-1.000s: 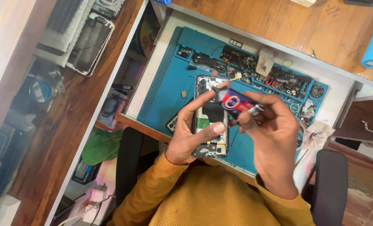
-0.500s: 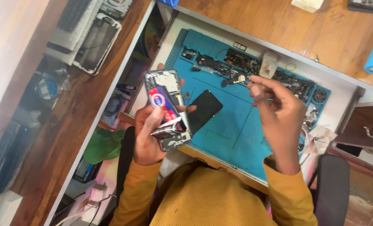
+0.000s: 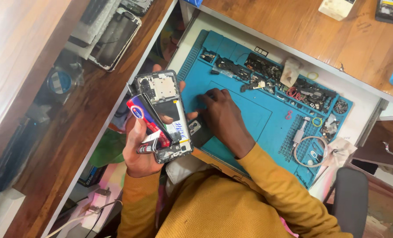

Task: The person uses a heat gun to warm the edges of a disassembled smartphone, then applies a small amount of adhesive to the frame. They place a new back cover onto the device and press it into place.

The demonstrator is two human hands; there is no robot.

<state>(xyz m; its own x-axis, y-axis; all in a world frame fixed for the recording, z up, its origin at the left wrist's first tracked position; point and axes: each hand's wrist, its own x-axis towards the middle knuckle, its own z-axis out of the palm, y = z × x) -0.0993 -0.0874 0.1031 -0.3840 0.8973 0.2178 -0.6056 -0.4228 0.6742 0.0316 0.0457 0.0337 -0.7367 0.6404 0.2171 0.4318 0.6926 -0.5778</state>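
Note:
My left hand (image 3: 137, 147) holds an opened phone (image 3: 163, 112) with its back cover off, inner frame and battery showing, to the left of the mat. A red, white and blue glue tube (image 3: 149, 125) is pinned against the phone by the same hand. My right hand (image 3: 220, 119) rests palm down on the blue repair mat (image 3: 249, 110), fingers touching the mat's left part, next to a small dark phone part (image 3: 197, 129). Whether the fingers pinch anything is hidden.
Small phone parts, screws and cables fill the mat's trays (image 3: 293, 86). A metal tool (image 3: 300, 132) and a coiled cable (image 3: 309, 150) lie at the mat's right. Phone frames (image 3: 115, 37) sit on the wooden shelf at left. A chair armrest (image 3: 350, 198) is at right.
My left hand carried the phone and tube away to the left, off the mat. My right hand let go of the tube, reached to the trays, then came down onto the mat's left side.

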